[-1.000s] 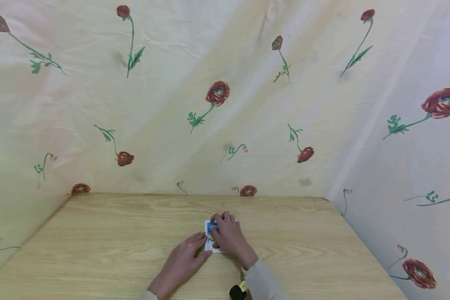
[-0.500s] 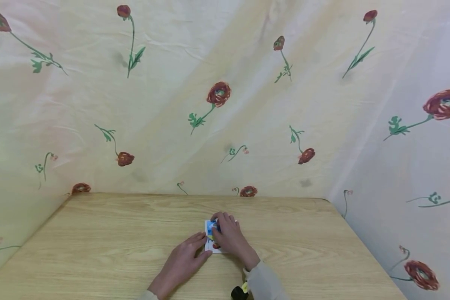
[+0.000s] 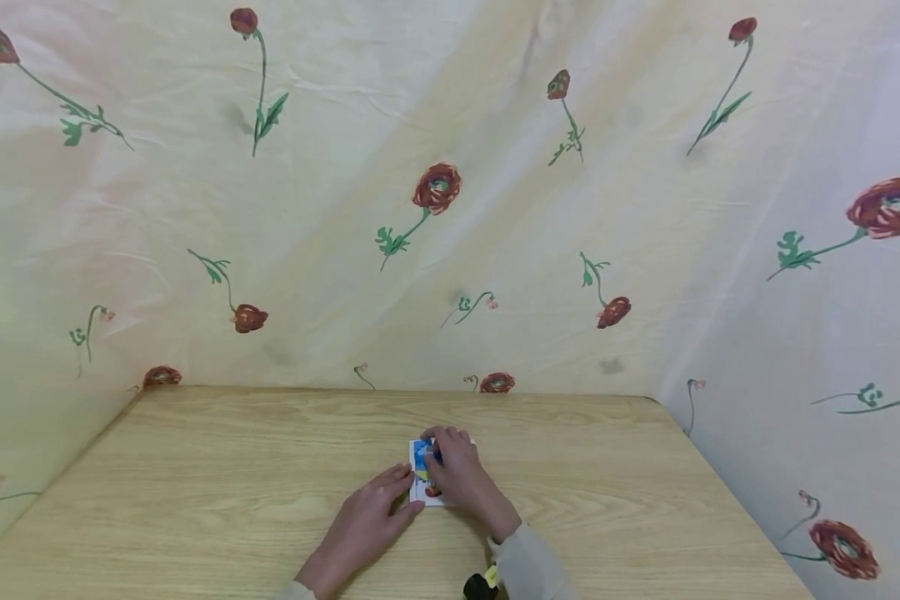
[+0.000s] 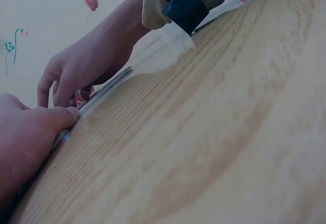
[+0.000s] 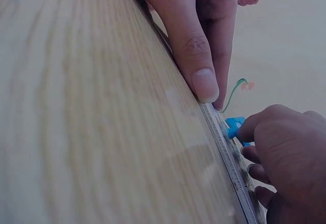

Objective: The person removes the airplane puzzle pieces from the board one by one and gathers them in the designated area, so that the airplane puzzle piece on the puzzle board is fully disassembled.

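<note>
Table [image 3: 232, 475]: near edge out of frame in head view. Left hand [image 3: 371, 517]: fingers nearly straight against the left edge of the board [image 3: 422, 460], thumb on its near edge. Right hand [image 3: 467, 477]: covers much of the board's right side, thumb and fingers curled in a pinch on a blue piece [image 5: 234, 124]; far side of the pinch hidden. Board: flat on table, white border, blue/yellow/red picture, partly visible. Black device [image 3: 480, 587] by right cuff: cut off at bottom. Blue piece: outline partly blocked by thumb; can't tell if seated.
</note>
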### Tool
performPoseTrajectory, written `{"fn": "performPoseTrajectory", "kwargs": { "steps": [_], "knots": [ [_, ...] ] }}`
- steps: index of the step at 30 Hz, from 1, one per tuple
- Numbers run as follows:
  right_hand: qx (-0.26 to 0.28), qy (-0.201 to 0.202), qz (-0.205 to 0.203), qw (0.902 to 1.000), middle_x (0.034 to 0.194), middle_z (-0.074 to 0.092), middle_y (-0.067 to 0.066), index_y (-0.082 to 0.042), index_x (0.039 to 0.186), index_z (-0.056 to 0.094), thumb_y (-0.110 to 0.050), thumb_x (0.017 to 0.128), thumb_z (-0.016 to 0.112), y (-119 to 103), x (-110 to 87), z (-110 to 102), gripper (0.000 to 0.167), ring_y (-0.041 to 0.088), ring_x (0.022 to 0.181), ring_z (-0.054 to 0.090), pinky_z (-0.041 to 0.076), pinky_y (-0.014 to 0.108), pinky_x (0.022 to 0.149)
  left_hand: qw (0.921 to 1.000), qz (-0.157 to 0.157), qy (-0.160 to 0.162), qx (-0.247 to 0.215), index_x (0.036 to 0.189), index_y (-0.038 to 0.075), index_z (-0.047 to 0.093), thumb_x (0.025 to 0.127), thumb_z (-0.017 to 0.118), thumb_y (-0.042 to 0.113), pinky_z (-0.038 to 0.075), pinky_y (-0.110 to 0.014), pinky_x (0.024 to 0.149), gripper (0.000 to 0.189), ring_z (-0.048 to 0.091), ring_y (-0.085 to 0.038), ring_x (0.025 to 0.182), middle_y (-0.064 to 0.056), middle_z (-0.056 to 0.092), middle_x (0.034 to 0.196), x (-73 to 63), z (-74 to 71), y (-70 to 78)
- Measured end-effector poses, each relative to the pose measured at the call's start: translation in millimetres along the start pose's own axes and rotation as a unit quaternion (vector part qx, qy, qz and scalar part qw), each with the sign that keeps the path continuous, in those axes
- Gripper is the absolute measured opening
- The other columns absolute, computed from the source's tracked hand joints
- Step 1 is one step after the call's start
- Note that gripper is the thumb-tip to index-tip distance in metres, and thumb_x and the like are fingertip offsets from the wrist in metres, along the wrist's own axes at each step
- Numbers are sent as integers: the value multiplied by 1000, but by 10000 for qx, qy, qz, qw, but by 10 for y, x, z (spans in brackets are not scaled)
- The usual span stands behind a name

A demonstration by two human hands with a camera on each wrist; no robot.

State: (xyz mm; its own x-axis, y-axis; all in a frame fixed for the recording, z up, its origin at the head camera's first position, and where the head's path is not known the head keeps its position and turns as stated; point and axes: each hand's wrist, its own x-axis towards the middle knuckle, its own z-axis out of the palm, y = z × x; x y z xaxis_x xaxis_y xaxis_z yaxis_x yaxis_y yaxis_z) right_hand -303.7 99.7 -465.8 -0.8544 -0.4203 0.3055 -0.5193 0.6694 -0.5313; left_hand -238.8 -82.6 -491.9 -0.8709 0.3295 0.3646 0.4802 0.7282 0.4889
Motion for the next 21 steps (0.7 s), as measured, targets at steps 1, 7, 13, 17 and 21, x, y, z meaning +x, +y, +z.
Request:
{"fn": "performPoseTrajectory", "kwargs": {
  "steps": [1, 7, 13, 17, 21],
  "knots": [
    [-18, -8, -13, 10000, 98, 54, 0, -5, 127, 61, -9, 102, 64, 2, 1, 1, 25, 22, 95, 45, 37, 38, 81, 10000, 13, 14, 12, 133, -3, 67, 104, 64, 37, 48, -53, 107, 50, 55, -35, 134, -18, 59, 144, -1, 2, -1],
    [100, -38, -125, 9999, 91, 51, -3, -5, 128, 60, -6, 103, 62, 4, -2, -18, 25, 22, 92, 44, 33, 39, 80, 9999, 94, 89, 92, 133, -2, 67, 103, 65, 37, 49, -52, 107, 50, 56, -35, 133, -18, 60, 144, -2, 11, -8],
    [470, 1, -79, 9989, 90, 52, -4, -4, 128, 61, -4, 103, 61, 20, -11, -22, 25, 21, 92, 44, 31, 41, 81, 10000, 18, -14, 41, 135, -2, 66, 104, 64, 38, 48, -52, 108, 51, 55, -34, 135, -18, 59, 145, 0, 1, -13],
    [739, 44, -21, 9973, 91, 54, -3, -4, 129, 60, -4, 104, 59, 26, -45, -60, 25, 21, 94, 45, 31, 44, 85, 10000, -20, -40, 16, 135, -2, 65, 103, 65, 38, 48, -52, 108, 51, 54, -34, 135, -18, 58, 146, -1, -3, -10],
    [913, 135, 79, 9957, 91, 54, -2, -4, 128, 61, -3, 104, 58, 48, -89, -121, 24, 22, 94, 46, 32, 45, 85, 10000, -32, -39, 20, 136, -2, 65, 103, 65, 37, 47, -51, 109, 51, 54, -34, 135, -18, 58, 146, -1, -1, -3]
  ]
}}
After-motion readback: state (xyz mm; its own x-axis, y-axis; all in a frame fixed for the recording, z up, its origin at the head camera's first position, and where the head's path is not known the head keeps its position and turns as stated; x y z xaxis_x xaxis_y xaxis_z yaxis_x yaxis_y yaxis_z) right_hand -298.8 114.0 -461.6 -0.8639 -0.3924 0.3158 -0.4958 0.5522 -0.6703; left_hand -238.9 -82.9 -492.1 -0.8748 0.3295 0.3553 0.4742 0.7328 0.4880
